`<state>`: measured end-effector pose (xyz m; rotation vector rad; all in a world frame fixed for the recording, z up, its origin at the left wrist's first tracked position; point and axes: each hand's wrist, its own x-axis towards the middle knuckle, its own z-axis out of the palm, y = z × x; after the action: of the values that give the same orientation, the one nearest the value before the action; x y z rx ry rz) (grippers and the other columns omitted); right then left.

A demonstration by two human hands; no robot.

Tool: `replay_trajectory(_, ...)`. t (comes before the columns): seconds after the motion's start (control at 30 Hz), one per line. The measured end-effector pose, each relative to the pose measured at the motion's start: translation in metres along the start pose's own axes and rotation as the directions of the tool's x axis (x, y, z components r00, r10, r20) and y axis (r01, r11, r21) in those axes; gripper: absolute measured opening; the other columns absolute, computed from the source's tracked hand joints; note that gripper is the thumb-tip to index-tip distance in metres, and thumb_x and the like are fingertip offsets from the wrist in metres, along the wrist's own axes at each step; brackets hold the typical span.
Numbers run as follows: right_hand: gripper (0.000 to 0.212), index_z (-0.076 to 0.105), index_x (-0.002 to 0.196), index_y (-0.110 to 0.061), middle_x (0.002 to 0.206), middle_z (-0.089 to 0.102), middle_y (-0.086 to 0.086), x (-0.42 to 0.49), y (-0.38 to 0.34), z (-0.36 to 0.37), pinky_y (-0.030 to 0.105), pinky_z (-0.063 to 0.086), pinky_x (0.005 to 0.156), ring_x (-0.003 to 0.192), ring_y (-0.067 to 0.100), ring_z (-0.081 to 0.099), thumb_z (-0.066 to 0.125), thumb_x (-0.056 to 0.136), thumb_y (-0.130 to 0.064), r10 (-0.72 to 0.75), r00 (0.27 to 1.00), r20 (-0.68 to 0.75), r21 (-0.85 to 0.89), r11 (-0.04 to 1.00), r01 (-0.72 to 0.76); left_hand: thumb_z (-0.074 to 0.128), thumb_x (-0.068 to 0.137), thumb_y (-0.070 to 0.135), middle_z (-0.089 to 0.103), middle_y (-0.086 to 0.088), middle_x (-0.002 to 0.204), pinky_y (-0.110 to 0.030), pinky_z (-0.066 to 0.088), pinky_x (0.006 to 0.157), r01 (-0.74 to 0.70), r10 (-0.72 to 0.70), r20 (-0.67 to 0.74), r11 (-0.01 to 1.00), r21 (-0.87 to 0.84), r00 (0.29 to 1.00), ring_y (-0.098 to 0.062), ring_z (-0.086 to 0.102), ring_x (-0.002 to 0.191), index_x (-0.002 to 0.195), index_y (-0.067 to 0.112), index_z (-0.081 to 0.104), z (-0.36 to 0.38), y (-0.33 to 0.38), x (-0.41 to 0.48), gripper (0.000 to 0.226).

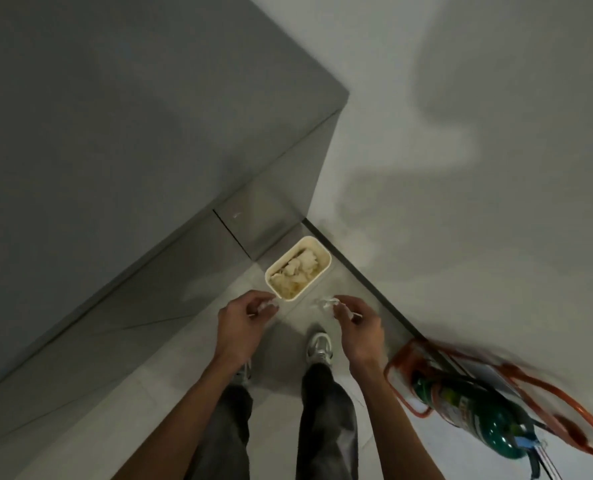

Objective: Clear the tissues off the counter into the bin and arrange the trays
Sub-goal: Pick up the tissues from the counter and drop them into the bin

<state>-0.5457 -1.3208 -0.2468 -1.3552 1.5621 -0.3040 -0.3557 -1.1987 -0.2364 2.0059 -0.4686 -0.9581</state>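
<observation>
Likely kitchen corner: grey counter (132, 116), tiled floor (149, 393), waste bin (310, 284).

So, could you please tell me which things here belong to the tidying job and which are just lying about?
Part of the job:
cream rectangular bin
crumpled white tissues inside it
left hand pinching a white tissue scrap
right hand pinching a second white scrap

Just lying about:
green metal cylinder
orange metal frame around it
</observation>
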Motion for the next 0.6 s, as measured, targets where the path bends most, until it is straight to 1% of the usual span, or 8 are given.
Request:
replay_trajectory(0.07, 0.012, 0.077, 0.111, -0.037, 0.103, 0.078, -0.012, 0.051, 0.021, 0.015, 0.017, 0.057, 0.069, 0.088, 0.000, 0.073, 0.072, 0.100, -0.032, -0.011, 0.998, 0.055, -0.030, 0.999, 0.012, 0.085, 0.084, 0.017, 0.078, 0.016, 0.091, -0.033, 0.062, 0.085, 0.030, -0.031, -0.052, 1.000, -0.009, 0.998, -0.005, 0.075, 0.088, 0.095, 0.029, 0.079, 0.032, -0.024, 0.031, 0.017)
replay_trajectory(0.13, 0.013, 0.077, 0.110, -0.038, 0.100, 0.078, -0.009, 0.102, 0.043, 0.033, 0.019, 0.056, 0.065, 0.084, 0.002, 0.074, 0.071, 0.100, -0.033, -0.020, 0.995, 0.101, -0.085, 0.996, 0.028, 0.087, 0.082, 0.018, 0.078, 0.017, 0.088, -0.023, 0.059, 0.077, 0.053, -0.051, -0.129, 0.999, 0.008, 0.990, -0.003, 0.075, 0.084, 0.092, 0.027, 0.079, 0.062, -0.045, 0.062, 0.016)
replay_trajectory(0.2, 0.013, 0.077, 0.108, -0.041, 0.099, 0.077, -0.008, 0.151, 0.068, 0.053, 0.032, 0.062, 0.070, 0.084, 0.007, 0.074, 0.069, 0.098, -0.038, -0.048, 0.989, 0.139, -0.132, 0.989, 0.066, 0.087, 0.081, 0.017, 0.077, 0.016, 0.084, -0.011, 0.053, 0.067, 0.081, -0.074, -0.185, 0.996, 0.030, 0.980, -0.001, 0.073, 0.078, 0.090, 0.026, 0.079, 0.090, -0.064, 0.091, 0.015)
replay_trajectory(0.27, 0.014, 0.078, 0.107, -0.040, 0.100, 0.074, -0.008, 0.194, 0.091, 0.075, 0.039, 0.063, 0.080, 0.086, 0.008, 0.071, 0.067, 0.098, -0.040, -0.081, 0.980, 0.183, -0.218, 0.968, 0.121, 0.087, 0.081, 0.014, 0.077, 0.009, 0.086, -0.008, 0.050, 0.063, 0.097, -0.083, -0.207, 0.994, 0.058, 0.975, -0.002, 0.072, 0.077, 0.090, 0.019, 0.079, 0.116, -0.088, 0.119, 0.013)
replay_trajectory(0.37, 0.018, 0.081, 0.108, -0.033, 0.109, 0.071, 0.001, 0.245, 0.113, 0.108, 0.033, 0.055, 0.090, 0.094, 0.012, 0.065, 0.066, 0.099, -0.030, -0.154, 0.959, 0.237, -0.330, 0.916, 0.228, 0.087, 0.081, 0.014, 0.078, 0.004, 0.088, -0.021, 0.058, 0.070, 0.105, -0.076, -0.211, 0.986, 0.130, 0.975, -0.012, 0.074, 0.080, 0.091, 0.017, 0.079, 0.150, -0.129, 0.160, 0.013)
replay_trajectory(0.47, 0.025, 0.079, 0.113, -0.025, 0.126, 0.064, 0.008, 0.279, 0.129, 0.142, 0.023, 0.042, 0.096, 0.111, 0.017, 0.058, 0.059, 0.100, -0.019, -0.177, 0.927, 0.331, -0.413, 0.856, 0.310, 0.084, 0.083, 0.013, 0.079, -0.001, 0.094, -0.022, 0.055, 0.079, 0.184, -0.137, -0.205, 0.956, 0.229, 0.969, -0.017, 0.073, 0.086, 0.095, 0.015, 0.079, 0.176, -0.162, 0.193, 0.013)
replay_trajectory(0.53, 0.028, 0.077, 0.119, -0.020, 0.137, 0.059, 0.010, 0.295, 0.138, 0.161, 0.026, 0.042, 0.098, 0.123, 0.023, 0.056, 0.054, 0.103, -0.016, -0.155, 0.896, 0.417, -0.469, 0.807, 0.358, 0.079, 0.085, 0.012, 0.078, -0.003, 0.101, -0.027, 0.055, 0.090, 0.214, -0.162, -0.186, 0.926, 0.310, 0.969, -0.021, 0.073, 0.094, 0.100, 0.015, 0.079, 0.189, -0.181, 0.212, 0.014)
replay_trajectory(0.6, 0.029, 0.073, 0.128, -0.016, 0.143, 0.054, 0.012, 0.308, 0.145, 0.176, 0.030, 0.046, 0.100, 0.128, 0.030, 0.056, 0.057, 0.104, -0.013, -0.149, 0.859, 0.491, -0.501, 0.759, 0.417, 0.071, 0.089, 0.011, 0.076, -0.004, 0.111, -0.036, 0.052, 0.101, 0.221, -0.184, -0.130, 0.887, 0.406, 0.974, -0.026, 0.070, 0.107, 0.109, 0.017, 0.076, 0.198, -0.197, 0.229, 0.021)
